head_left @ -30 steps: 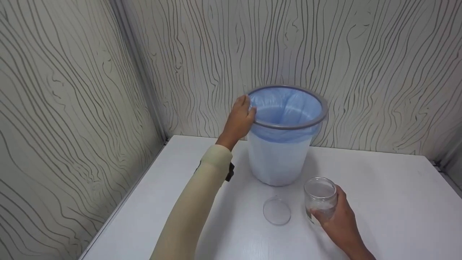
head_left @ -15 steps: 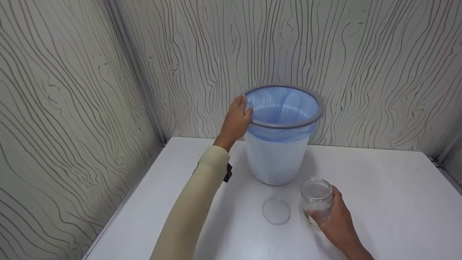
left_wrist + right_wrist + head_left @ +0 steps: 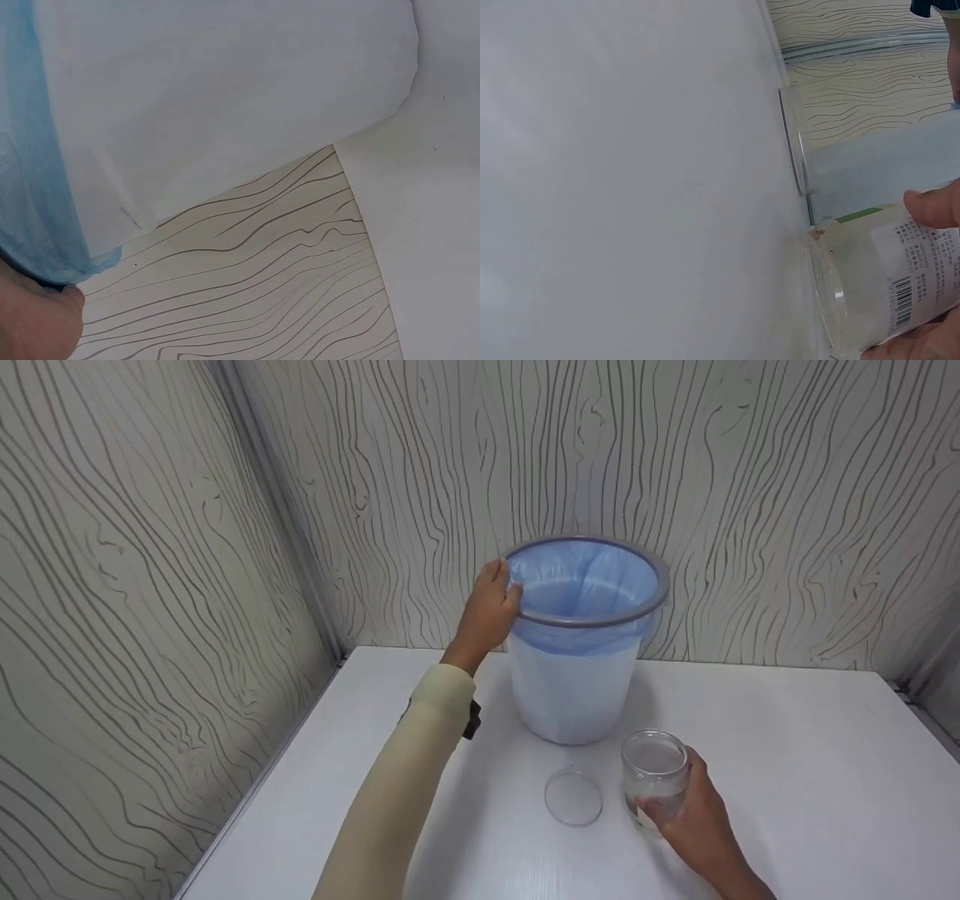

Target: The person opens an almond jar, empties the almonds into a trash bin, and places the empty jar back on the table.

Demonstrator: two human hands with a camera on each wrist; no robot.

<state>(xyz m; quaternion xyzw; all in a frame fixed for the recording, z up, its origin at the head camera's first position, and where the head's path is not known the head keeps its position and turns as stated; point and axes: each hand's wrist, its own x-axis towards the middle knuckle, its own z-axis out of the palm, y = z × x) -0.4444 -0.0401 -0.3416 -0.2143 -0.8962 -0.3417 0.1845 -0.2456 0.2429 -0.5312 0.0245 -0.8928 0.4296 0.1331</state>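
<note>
A white trash bin (image 3: 574, 697) with a grey rim and a blue plastic liner (image 3: 577, 641) stands toward the back of the white table. My left hand (image 3: 487, 611) grips the left side of its rim, thumb on the near side; the left wrist view catches part of that hand (image 3: 37, 319) at the rim. My right hand (image 3: 697, 825) holds a clear glass jar (image 3: 654, 769), upright and without a lid, its base at the tabletop. A printed label with a barcode (image 3: 904, 300) shows on the jar. Left of it lies a thin, clear round disc (image 3: 574, 799).
The white table (image 3: 787, 735) meets a wood-grain patterned wall (image 3: 420, 510) behind the bin. Another patterned wall (image 3: 135, 607) rises along the left edge. The left forearm reaches across the table's middle-left.
The head view has shifted slightly. The jar, in my right hand, stands a little nearer the clear disc. My left hand keeps its hold on the bin's rim.
</note>
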